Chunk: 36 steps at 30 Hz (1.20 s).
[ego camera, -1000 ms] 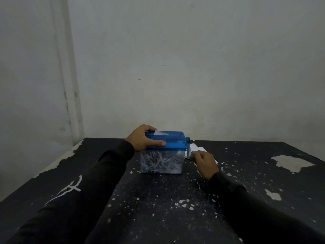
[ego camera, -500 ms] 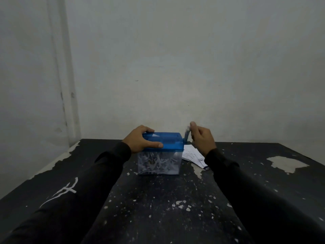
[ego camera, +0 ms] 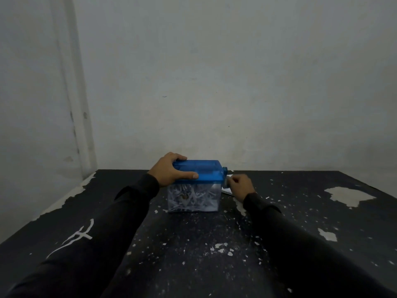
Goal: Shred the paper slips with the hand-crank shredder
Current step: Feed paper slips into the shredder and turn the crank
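Note:
The hand-crank shredder (ego camera: 209, 172) has a blue lid over a clear bin full of white paper shreds (ego camera: 193, 197). It stands at the back middle of the black table. My left hand (ego camera: 171, 172) grips the lid's left end, thumb along the front. My right hand (ego camera: 239, 186) is curled round the crank handle at the shredder's right side, low beside the bin. A few white paper slips (ego camera: 227, 191) lie on the table behind that hand, mostly hidden. No slip shows above the lid's slot.
The black table (ego camera: 193, 254) is worn, with peeled pale patches (ego camera: 349, 195) at the right and left edge, and small paper flecks (ego camera: 221, 248) scattered in front. A plain wall rises right behind the shredder.
My right hand has swung the crank from its raised position down to the low side of the shredder. The slip that stuck out of the slot is gone. My left hand has stayed on the lid.

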Available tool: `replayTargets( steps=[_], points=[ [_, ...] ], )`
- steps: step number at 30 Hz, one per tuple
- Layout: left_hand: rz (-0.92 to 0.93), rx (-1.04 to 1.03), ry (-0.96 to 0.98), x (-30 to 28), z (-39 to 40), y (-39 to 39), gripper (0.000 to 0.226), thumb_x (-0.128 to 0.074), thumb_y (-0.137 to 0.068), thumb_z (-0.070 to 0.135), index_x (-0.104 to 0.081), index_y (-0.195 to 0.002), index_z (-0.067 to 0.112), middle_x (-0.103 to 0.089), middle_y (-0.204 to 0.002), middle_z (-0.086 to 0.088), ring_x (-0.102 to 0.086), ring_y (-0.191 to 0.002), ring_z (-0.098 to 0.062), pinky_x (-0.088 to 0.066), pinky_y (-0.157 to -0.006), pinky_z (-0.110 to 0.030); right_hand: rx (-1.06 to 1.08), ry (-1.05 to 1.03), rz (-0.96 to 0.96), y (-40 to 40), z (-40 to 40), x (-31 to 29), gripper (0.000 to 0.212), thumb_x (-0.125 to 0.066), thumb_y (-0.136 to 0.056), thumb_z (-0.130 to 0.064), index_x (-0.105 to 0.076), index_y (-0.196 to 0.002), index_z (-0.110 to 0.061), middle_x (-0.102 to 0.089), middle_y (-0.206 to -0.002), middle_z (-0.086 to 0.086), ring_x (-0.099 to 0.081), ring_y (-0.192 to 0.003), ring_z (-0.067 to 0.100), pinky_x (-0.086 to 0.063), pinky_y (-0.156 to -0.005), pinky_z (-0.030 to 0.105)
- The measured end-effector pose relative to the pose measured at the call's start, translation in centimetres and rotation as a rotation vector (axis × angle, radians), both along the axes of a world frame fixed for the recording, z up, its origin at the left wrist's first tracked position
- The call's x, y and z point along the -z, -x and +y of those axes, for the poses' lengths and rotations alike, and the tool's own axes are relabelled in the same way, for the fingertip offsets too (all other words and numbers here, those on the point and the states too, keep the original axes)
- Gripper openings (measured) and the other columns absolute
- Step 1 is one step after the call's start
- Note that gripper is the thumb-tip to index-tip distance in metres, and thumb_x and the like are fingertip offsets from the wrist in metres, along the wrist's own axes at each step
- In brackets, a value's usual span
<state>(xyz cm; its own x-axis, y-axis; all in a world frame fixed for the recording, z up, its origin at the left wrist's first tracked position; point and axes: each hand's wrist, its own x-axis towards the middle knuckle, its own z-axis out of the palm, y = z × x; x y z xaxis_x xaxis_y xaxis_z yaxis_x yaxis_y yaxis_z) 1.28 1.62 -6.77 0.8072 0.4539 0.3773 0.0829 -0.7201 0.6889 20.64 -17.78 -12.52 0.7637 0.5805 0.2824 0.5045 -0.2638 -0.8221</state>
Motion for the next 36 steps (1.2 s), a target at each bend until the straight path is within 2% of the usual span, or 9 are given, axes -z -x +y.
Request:
replayTargets(
  steps=[4, 7, 11, 13, 15, 23, 27, 32, 36],
  points=[
    [-0.003, -0.011, 0.007, 0.1, 0.1, 0.0, 0.085, -0.085, -0.061, 0.064, -0.06, -0.13, 0.021, -0.053, -0.129, 0.003, -0.054, -0.115, -0.017, -0.045, -0.097, -0.029, -0.054, -0.113, -0.048, 1.3, -2.6, 0.9, 0.055, -0.055, -0.103, -0.025, -0.043, -0.05, -0.019, -0.039, -0.043, -0.01, -0.031, -0.042, 0.004, -0.031, -0.046, 0.019],
    [-0.008, -0.007, 0.01, 0.2, 0.1, 0.1, 0.092, -0.085, -0.056, 0.072, -0.061, -0.13, 0.022, -0.054, -0.127, 0.004, -0.055, -0.114, -0.015, -0.045, -0.095, -0.028, 0.08, -0.178, -0.142, -0.5, -4.0, 0.8, 0.054, -0.056, -0.103, -0.032, -0.048, -0.052, -0.015, -0.046, -0.048, -0.002, -0.037, -0.044, 0.006, -0.034, -0.048, 0.023],
    [-0.032, 0.007, 0.029, 0.2, 0.0, 0.0, 0.103, -0.08, -0.045, 0.079, -0.061, -0.128, 0.022, -0.055, -0.124, 0.005, -0.057, -0.11, -0.012, -0.046, -0.092, -0.027, 0.334, 0.164, -0.233, -3.1, -5.4, 2.5, 0.026, -0.065, -0.094, -0.043, -0.065, -0.094, -0.017, -0.068, -0.098, 0.009, -0.058, -0.087, 0.021, -0.045, -0.076, 0.031],
    [-0.042, 0.005, 0.049, 0.2, 0.1, 0.0, 0.102, -0.082, -0.044, 0.079, -0.061, -0.127, 0.023, -0.056, -0.123, 0.006, -0.058, -0.109, -0.011, -0.048, -0.091, -0.026, 0.366, 0.463, -0.212, -3.9, -5.4, 3.3, 0.05, -0.066, -0.089, -0.054, -0.06, -0.123, -0.019, -0.059, -0.128, 0.01, -0.052, -0.119, 0.03, -0.045, -0.096, 0.039],
    [-0.041, 0.008, 0.056, 0.2, 0.0, -0.1, 0.102, -0.084, -0.044, 0.078, -0.062, -0.127, 0.023, -0.057, -0.123, 0.006, -0.059, -0.108, -0.01, -0.049, -0.09, -0.026, 0.387, 0.584, -0.169, -4.1, -5.3, 3.3, 0.067, -0.065, -0.087, -0.061, -0.053, -0.137, -0.018, -0.053, -0.142, 0.011, -0.043, -0.132, 0.033, -0.04, -0.108, 0.046],
    [-0.055, 0.017, 0.081, 0.2, -0.1, 0.1, 0.098, -0.084, -0.045, 0.077, -0.061, -0.125, 0.025, -0.058, -0.123, 0.005, -0.06, -0.107, -0.01, -0.049, -0.084, -0.02, 0.376, 0.216, 0.058, -5.0, -5.7, 3.5, 0.046, -0.083, -0.082, -0.026, -0.063, -0.121, -0.013, -0.066, -0.124, 0.01, -0.063, -0.109, 0.027, -0.052, -0.1, 0.045],
    [-0.062, 0.019, 0.097, 0.3, -0.1, 0.1, 0.098, -0.085, -0.046, 0.076, -0.061, -0.125, 0.025, -0.057, -0.124, 0.004, -0.06, -0.108, -0.011, -0.051, -0.088, -0.025, 0.389, 0.109, 0.058, -5.1, -5.8, 3.6, 0.024, -0.077, -0.088, -0.026, -0.07, -0.104, -0.011, -0.072, -0.11, 0.012, -0.067, -0.095, 0.025, -0.056, -0.093, 0.046],
    [-0.078, 0.017, 0.109, 0.3, -0.2, 0.1, 0.103, -0.085, -0.044, 0.076, -0.061, -0.128, 0.021, -0.058, -0.123, 0.005, -0.061, -0.106, -0.008, -0.05, -0.08, -0.016, 0.371, 0.023, 0.062, -4.9, -6.0, 3.8, 0.038, -0.07, -0.094, -0.025, -0.067, -0.127, -0.005, -0.069, -0.126, 0.015, -0.067, -0.111, 0.032, -0.055, -0.098, 0.047],
    [-0.093, 0.028, 0.127, 0.4, -0.2, 0.2, 0.103, -0.086, -0.044, 0.074, -0.061, -0.128, 0.02, -0.058, -0.122, 0.006, -0.061, -0.105, -0.007, -0.049, -0.076, -0.014, 0.388, -0.048, 0.039, -4.7, -6.1, 3.6, 0.034, -0.066, -0.097, -0.02, -0.067, -0.126, -0.003, -0.068, -0.127, 0.017, -0.066, -0.112, 0.033, -0.054, -0.1, 0.047]
  ],
)
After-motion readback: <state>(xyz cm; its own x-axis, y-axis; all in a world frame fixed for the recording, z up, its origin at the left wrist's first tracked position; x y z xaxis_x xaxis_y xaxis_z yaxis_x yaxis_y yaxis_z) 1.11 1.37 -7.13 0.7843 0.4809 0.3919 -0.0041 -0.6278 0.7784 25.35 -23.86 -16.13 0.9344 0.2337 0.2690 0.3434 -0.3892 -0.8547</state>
